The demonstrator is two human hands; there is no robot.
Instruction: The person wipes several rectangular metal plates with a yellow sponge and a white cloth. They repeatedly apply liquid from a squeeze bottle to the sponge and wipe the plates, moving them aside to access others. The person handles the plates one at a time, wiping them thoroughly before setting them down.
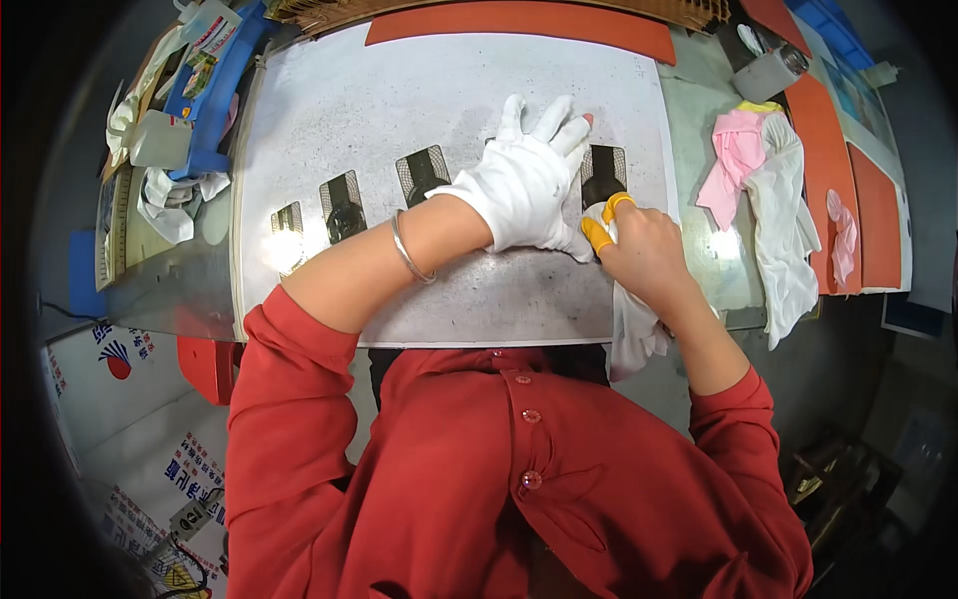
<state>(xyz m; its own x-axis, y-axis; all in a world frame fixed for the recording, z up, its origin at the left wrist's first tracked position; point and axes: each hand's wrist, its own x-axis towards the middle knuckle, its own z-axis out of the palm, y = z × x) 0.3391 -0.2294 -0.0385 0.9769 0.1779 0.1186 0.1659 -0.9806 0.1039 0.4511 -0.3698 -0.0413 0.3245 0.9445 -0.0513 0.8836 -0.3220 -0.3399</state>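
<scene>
- The right hand (639, 245), yellow finger cots (597, 235) on two digits, grips a bunched white cloth (637, 334) against the near end of the dark mesh-bordered glossy panel (605, 172), which lies at its 11 o'clock.
- Good practice here, I judge: flat, even cloth pressure, bare skin off the gloss.
- The left hand (534, 180), in a white glove, spreads wide over the pale board (499, 299); it probably serves best as a steady brace.
- The cloth's tail hangs at 6 o'clock past the board's edge and could drag.
- The glove partly hides the panel row; glare blurs the leftmost panel (286, 240), between 8 and 9 o'clock from it.
- A pink cloth (736, 150) lies at the right hand's 1 to 2 o'clock, clear of it.
</scene>
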